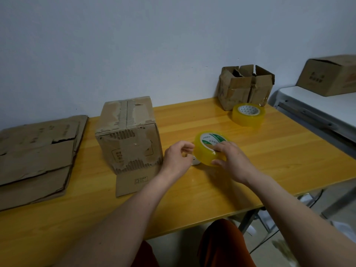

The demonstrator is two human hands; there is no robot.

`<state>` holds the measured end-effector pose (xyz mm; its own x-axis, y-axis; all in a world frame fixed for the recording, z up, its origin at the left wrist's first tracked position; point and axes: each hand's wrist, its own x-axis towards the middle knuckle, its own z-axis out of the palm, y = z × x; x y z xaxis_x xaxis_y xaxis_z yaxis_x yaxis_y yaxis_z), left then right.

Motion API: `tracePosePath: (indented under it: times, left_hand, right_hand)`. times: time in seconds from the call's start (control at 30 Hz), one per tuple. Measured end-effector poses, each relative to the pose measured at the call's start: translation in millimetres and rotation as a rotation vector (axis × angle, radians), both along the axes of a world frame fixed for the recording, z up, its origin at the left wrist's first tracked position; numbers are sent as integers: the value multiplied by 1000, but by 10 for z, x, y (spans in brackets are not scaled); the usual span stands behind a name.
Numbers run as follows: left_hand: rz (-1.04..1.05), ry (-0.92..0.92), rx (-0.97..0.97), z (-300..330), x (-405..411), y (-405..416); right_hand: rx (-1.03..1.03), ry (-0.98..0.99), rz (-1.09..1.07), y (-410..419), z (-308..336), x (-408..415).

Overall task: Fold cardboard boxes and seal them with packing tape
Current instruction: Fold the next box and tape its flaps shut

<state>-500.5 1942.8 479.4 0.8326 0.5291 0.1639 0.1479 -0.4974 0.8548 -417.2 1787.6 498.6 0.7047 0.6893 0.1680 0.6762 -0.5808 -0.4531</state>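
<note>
Right hand (230, 160) grips the yellowish clear packing-tape roll (209, 149) mid-table; left hand's (176, 160) curled fingers pinch at its edge, beside the worn brown cardboard box (128, 135).

Right hand (230, 160) is gripping the tape roll (209, 149), left hand (176, 158) is pinching at its edge, worn box (128, 133) is sitting just beside.

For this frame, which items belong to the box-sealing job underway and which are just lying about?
In use:
- tape roll, gripped by the right hand, with the left hand at its edge
- folded box with one flap still flat on the table

Lying about:
- spare tape roll
- flattened cardboard
- open-topped box by the wall
- box on the white side table
</note>
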Motion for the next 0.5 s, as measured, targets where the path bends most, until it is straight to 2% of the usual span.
tracePosePath:
  times: [0.23, 0.5]
  left_hand:
    - [40, -43, -27, 56, -109, 44]
    - [173, -178, 14, 185, -150, 49]
  right_hand:
    - [27, 48, 30, 81, 96, -87]
    - [30, 159, -9, 179, 189, -183]
